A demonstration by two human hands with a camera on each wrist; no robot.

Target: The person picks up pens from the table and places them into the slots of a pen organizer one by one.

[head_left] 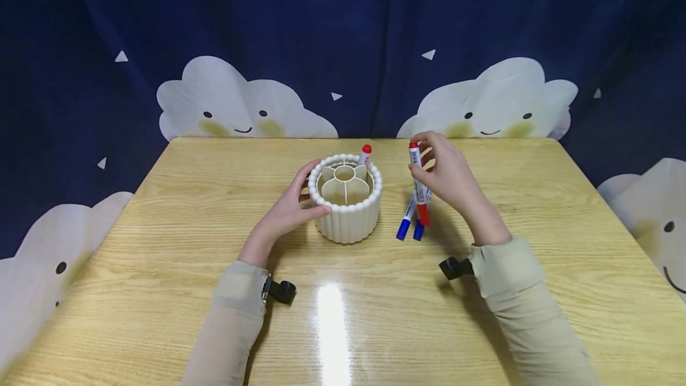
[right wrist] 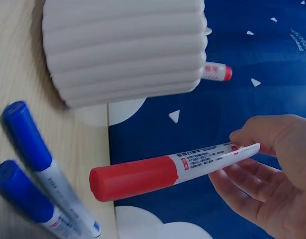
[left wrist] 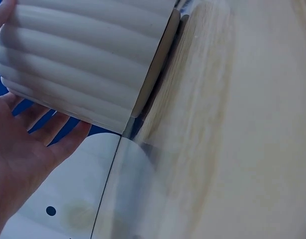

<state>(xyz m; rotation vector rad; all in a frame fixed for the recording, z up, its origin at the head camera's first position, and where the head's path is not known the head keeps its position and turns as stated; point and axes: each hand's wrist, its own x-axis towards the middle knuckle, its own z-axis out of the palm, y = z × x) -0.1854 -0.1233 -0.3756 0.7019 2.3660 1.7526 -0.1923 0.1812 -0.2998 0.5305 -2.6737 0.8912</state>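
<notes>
At the table (head_left: 134, 243), your left hand (head_left: 286, 211) wraps the holder (head_left: 348, 224) widely, likely steadying it; your right hand (head_left: 449, 176) pinches the red marker (head_left: 420, 191) high, cap (head_left: 423, 215) free

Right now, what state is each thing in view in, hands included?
Pen holder: upright on the table, one marker inside.
Standing marker: in the holder, red end up.
Held marker: off the table, red cap on and pointing down.
Blue-capped markers: two, lying on the table, caps on.
Left hand: holding the pen holder's side.
Right hand: pinching the held marker.
</notes>
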